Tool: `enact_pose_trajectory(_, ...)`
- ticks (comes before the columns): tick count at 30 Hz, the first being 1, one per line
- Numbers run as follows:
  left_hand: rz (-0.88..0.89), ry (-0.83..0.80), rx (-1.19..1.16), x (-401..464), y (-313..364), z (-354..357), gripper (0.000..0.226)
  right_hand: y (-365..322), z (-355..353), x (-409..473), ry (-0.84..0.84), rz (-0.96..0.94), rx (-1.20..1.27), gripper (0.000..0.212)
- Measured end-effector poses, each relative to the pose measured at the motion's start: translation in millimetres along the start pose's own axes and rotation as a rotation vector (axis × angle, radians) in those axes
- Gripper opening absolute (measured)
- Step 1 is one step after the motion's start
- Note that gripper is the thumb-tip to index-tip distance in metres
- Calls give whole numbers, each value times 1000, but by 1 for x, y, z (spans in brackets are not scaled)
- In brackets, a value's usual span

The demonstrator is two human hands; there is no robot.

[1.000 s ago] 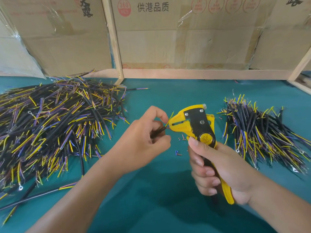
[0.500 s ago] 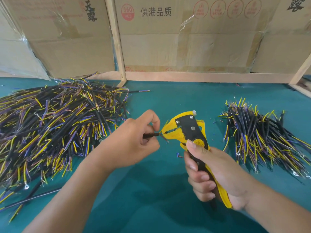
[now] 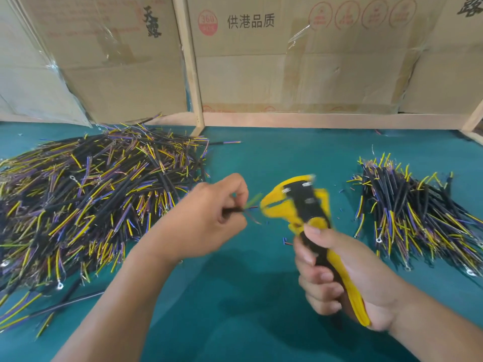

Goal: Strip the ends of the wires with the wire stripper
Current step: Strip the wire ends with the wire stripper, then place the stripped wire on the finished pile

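Observation:
My left hand (image 3: 209, 220) pinches a short black cable (image 3: 234, 210) whose thin coloured conductors fan out to the right, a small gap away from the tool's jaws. A yellow and black wire stripper (image 3: 300, 205) is gripped by its handles in my right hand (image 3: 337, 278), jaws pointing left and blurred by motion. A big heap of black cables with yellow, blue and purple ends (image 3: 86, 199) lies on the left. On the right sits a smaller pile of the same cables (image 3: 413, 212).
The teal table (image 3: 248, 322) carries small bits of cut insulation (image 3: 286, 241) near the tool. Cardboard boxes (image 3: 287, 61) and a wooden frame (image 3: 193, 74) close off the back. A loose cable (image 3: 65, 304) lies at the front left.
The cable end has come out of the stripper's jaws; my left hand has pulled it left while my right hand has swung the stripper to the right.

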State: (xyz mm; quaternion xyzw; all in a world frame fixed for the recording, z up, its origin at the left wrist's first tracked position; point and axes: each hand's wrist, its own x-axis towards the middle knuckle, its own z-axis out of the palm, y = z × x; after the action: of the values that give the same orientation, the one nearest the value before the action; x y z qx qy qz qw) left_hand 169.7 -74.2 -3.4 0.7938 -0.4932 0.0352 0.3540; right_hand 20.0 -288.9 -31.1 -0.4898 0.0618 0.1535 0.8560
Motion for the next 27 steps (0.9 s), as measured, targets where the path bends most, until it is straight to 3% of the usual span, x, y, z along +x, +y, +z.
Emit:
enact_pose_trajectory(3, -158, 239, -30, -8, -20, -26, 12, -22, -13, -4, 96, -117, 62, 45)
enact_pose_trajectory(4, -151, 252, -14, -7, -18, -27, 13, -24, -15, -4, 79, -119, 51, 44)
enact_pose_trajectory(8, -49, 32, 159, 3, 6, 6, 15, 3, -3, 7, -76, 51, 49, 38)
enact_pose_trajectory(12, -62, -46, 188, 2, 7, 11, 15, 14, -10, 16, -167, 93, 94, 35)
enact_pose_trajectory(23, -44, -6, 130, 6, 22, 21, 10, 22, -38, 32, -175, 197, 269, 35)
enact_pose_trajectory(27, -17, 73, 39, 11, 32, 27, 23, 20, -35, 29, -152, 196, 272, 35)
